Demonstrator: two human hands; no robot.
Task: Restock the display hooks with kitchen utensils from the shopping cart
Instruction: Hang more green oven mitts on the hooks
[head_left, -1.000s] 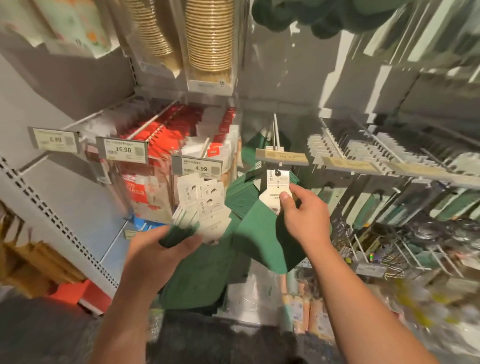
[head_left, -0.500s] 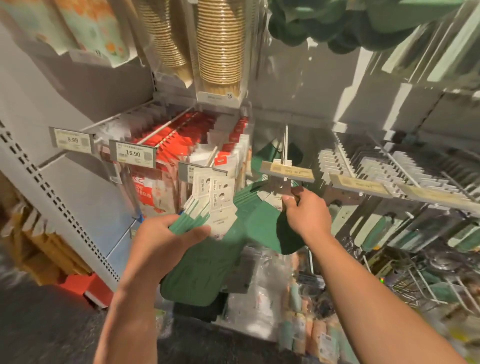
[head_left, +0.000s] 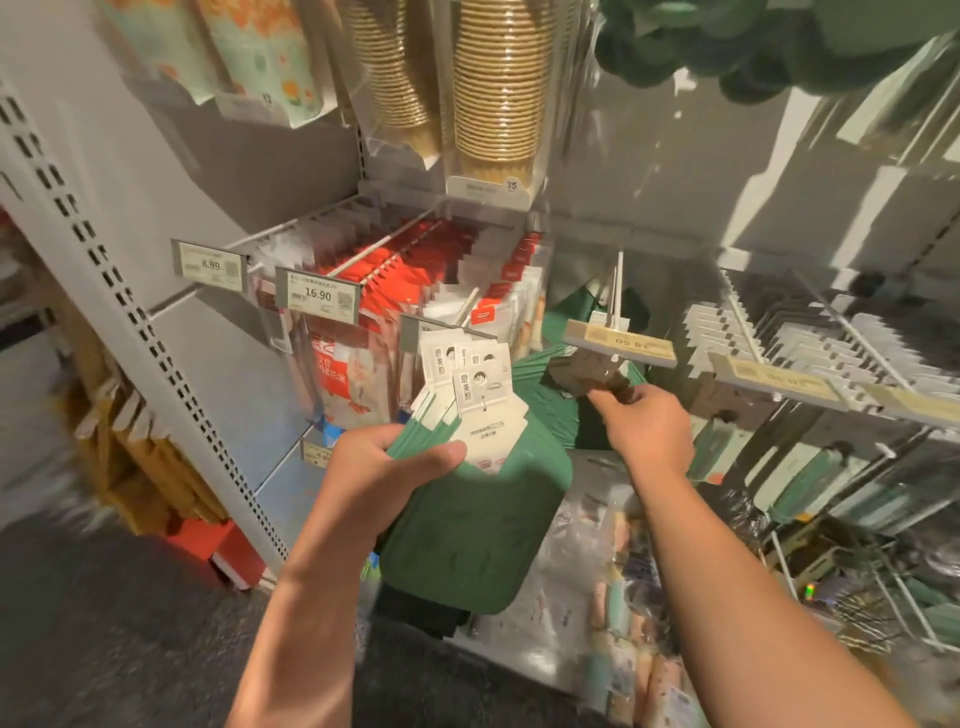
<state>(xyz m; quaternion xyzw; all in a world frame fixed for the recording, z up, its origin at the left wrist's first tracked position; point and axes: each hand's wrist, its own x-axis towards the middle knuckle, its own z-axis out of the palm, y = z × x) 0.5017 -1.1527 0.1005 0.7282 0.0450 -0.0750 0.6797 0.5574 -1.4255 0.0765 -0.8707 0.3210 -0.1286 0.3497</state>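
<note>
Green mats (head_left: 467, 530), carded, a fanned stack of them in my left hand (head_left: 384, 478); fingers curled round the top of the stack, thumb pressed across the front just under the white header cards (head_left: 470, 387); my right hand (head_left: 647, 428) pinches the card of one more mat (head_left: 589, 376) right at the tip of the hook (head_left: 615, 291), under its price tag (head_left: 621, 343); whether the card's hole is already on the wire I cannot tell, since the tag and shadow hide it.

Progress, as I judge it: green mats already hang further back on this hook, so the peg is partly filled; the stack in my left hand is what remains for it, several pieces at least.

Neighbouring hooks: red packs (head_left: 415, 270) to the left look full; white-carded utensils (head_left: 779, 338) to the right also well stocked.

Cart not clearly in view; packaged goods (head_left: 613, 587) lie below my arms, blurred.

Left to do: seat this card, then feed the rest one by one.
</note>
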